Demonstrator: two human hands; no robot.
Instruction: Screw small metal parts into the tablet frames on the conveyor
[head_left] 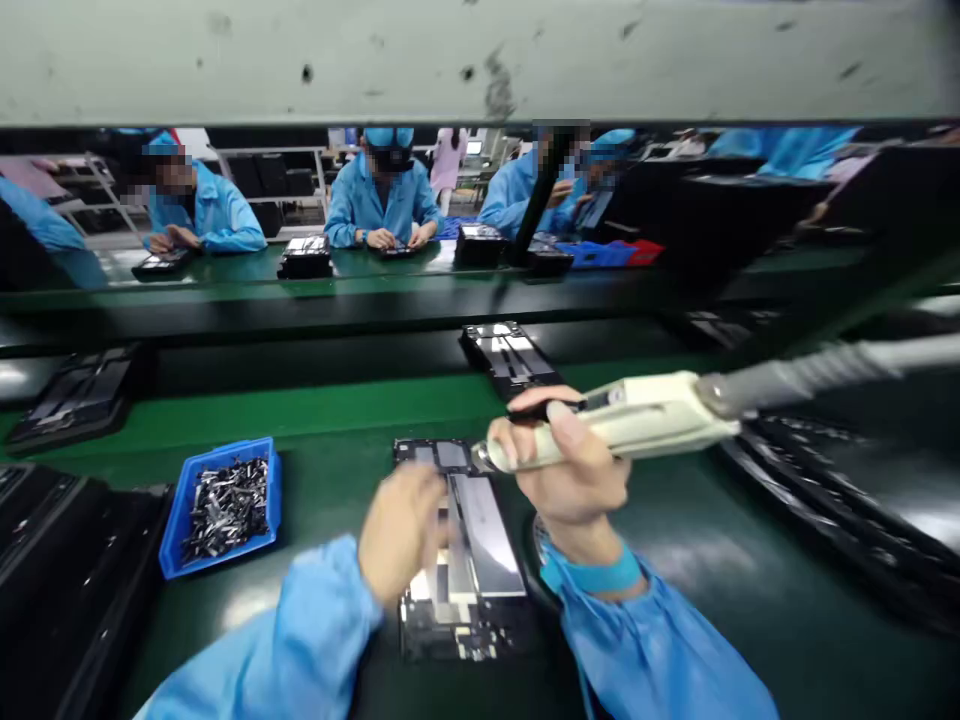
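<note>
Risk, as judged: tip of power screwdriver (645, 420) may skid and scar device chassis (480, 565) if chassis shifts under left hand (401, 530). Stiff hose from right may tug tool off line.

Right hand (574, 470): fingers clamped round power screwdriver, tip at chassis far end.

Left hand: blurred, lying on chassis; finger spread cannot tell.

Chassis: mid bench (750, 600), by near edge. Blue bin (221, 505) toward left edge.

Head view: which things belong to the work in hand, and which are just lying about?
In hand: right hand gripping the cream power screwdriver; left hand on the opened device frame; probably the blue bin of small metal parts beside it.
Lying about: second frame behind it; black trays left and right; co-workers' pieces opposite.
</note>
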